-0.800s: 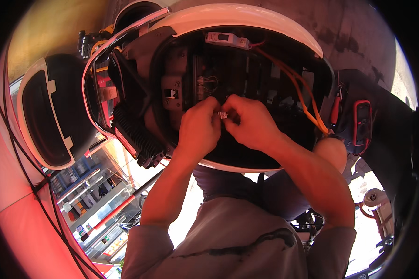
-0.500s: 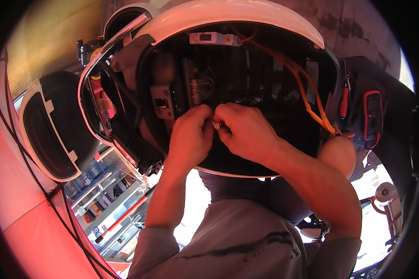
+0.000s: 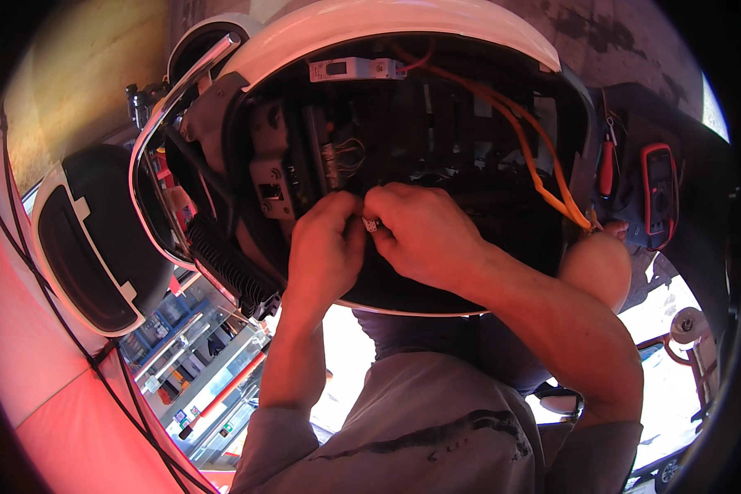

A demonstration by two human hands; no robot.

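Observation:
My left hand (image 3: 328, 243) and my right hand (image 3: 426, 235) meet at the fingertips over the near part of a dark open compartment. The compartment lies inside a white, curved vehicle body (image 3: 403, 18). Between the thumb and fingers of my right hand sits a small whitish connector (image 3: 371, 225) with several holes in its face. My left fingers are pinched together right beside it; what they grip is hidden. Just beyond the left hand, a bundle of thin wires (image 3: 350, 155) runs by a metal bracket (image 3: 273, 185).
A pale circuit breaker (image 3: 356, 69) is at the compartment's far rim. Orange cables (image 3: 528, 152) loop down its right side. Farther right lie a red-handled screwdriver (image 3: 607, 169) and a red-and-black multimeter (image 3: 659, 198). A dark seat-like panel (image 3: 90, 247) stands at left, near hanging black cables (image 3: 66, 337).
The view has shifted slightly, so the compartment and both hands appear a little farther left. My fingers stay pinched together around the connector.

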